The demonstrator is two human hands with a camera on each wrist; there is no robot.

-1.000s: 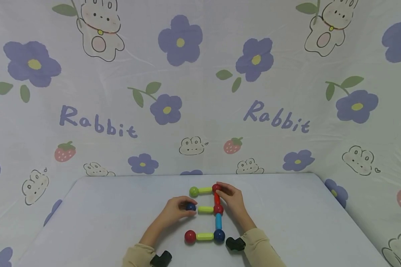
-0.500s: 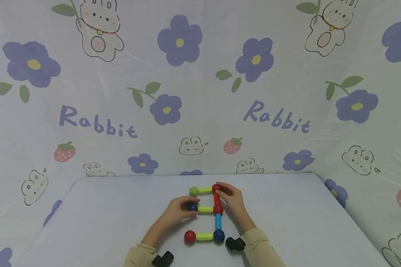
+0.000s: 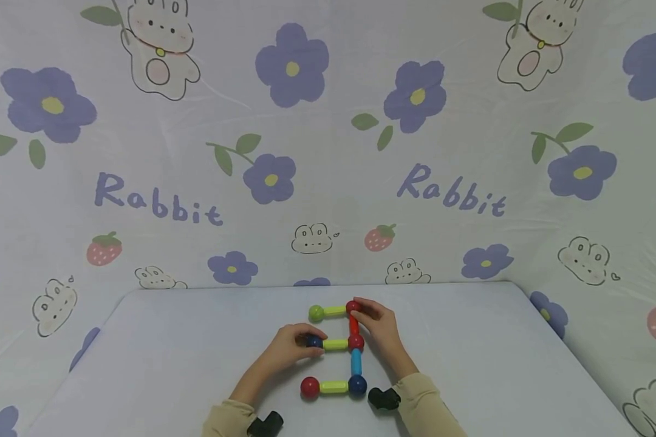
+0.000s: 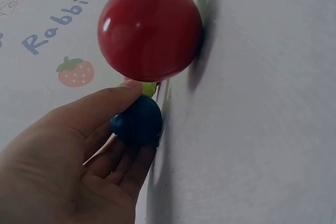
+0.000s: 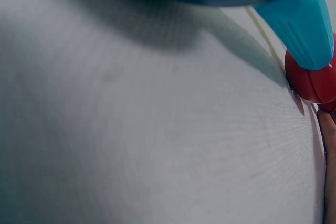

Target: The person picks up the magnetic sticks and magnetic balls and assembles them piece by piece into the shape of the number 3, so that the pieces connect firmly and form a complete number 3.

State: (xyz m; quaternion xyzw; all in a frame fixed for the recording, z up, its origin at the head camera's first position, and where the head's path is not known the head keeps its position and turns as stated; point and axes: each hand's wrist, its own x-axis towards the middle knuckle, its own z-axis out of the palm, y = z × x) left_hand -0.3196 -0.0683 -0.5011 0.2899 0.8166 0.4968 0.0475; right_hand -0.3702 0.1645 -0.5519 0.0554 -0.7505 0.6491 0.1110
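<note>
My left hand pinches a dark blue ball between thumb and fingers. The ball sits at the left end of the middle yellow-green rod, whose other end meets a red ball. At the far corner, my right hand holds another red ball, beside the red rod. From that corner a yellow-green rod runs left to a light green ball. A light blue rod joins the middle red ball to a near blue ball.
Nearest the person, a yellow-green rod links the near blue ball to a red ball, which looms large in the left wrist view. All of it lies on a white table before a printed cloth backdrop. Each wrist wears a black device.
My left hand has moved the blue ball rightward, from a small gap onto the end of the middle yellow-green rod. My right hand stays at the far red ball.
</note>
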